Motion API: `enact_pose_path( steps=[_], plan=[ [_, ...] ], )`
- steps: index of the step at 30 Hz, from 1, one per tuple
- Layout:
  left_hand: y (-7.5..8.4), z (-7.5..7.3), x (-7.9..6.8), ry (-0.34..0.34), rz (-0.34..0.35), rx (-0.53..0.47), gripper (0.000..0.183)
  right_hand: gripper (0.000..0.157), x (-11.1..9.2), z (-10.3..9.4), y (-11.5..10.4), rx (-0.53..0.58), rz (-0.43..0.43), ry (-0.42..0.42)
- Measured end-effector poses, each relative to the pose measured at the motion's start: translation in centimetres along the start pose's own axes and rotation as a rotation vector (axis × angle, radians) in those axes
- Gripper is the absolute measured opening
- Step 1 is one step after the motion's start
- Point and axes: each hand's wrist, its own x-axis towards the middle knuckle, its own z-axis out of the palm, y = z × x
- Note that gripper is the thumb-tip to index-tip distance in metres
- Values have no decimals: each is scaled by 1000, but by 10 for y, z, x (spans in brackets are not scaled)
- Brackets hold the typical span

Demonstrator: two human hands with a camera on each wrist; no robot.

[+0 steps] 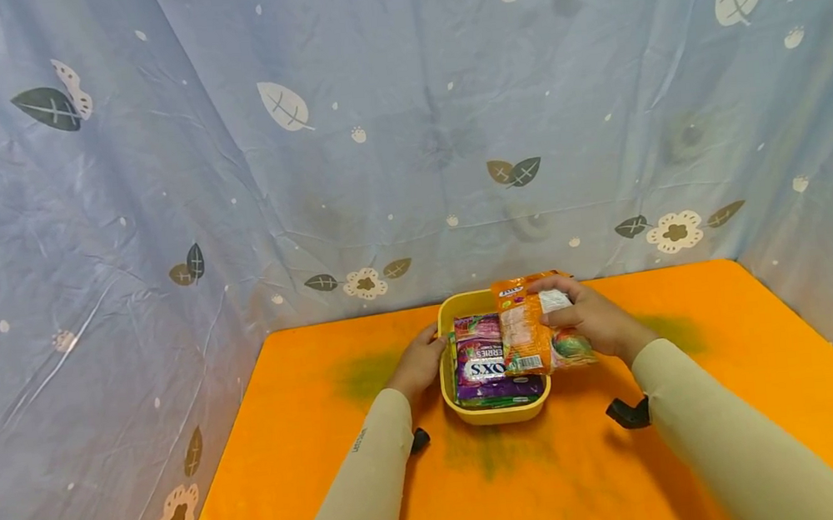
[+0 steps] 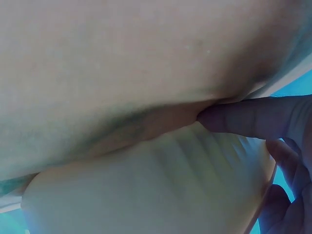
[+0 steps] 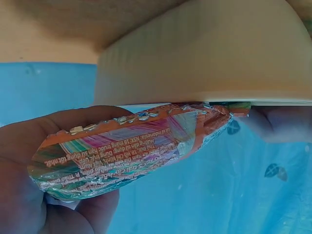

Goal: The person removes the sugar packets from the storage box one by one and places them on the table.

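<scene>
A yellow plastic tub (image 1: pixel 499 417) stands on the table with several candy bags inside. On top lies a purple candy bag (image 1: pixel 483 371) lettered "BERRIES", and green packaging (image 1: pixel 505 400) shows beneath it. My left hand (image 1: pixel 417 366) grips the tub's left side; in the left wrist view a finger (image 2: pixel 253 117) presses against its wall. With thumb and fingers, my right hand (image 1: pixel 591 318) holds an orange candy bag (image 1: pixel 521 325) over the tub's right side, covering part of the purple bag. The right wrist view shows this bag (image 3: pixel 131 151) edge-on, beside the tub's rim (image 3: pixel 234 99).
An orange cloth (image 1: pixel 318 487) with green patches covers the table. A pale blue curtain (image 1: pixel 389 129) with leaf and flower prints hangs behind it and along both sides. Black wrist mounts (image 1: pixel 630 413) project from both sleeves.
</scene>
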Motion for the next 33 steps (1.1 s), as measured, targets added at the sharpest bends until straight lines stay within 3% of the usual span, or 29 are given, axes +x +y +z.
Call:
enact_pose_path(
  steps=[18,33],
  plan=[
    [2,-1,0,32,17,28,48,50,5,-23,4,-65,13,32],
    [1,1,0,7,8,31,47,50,5,-48,3,-53,34,81]
  ],
)
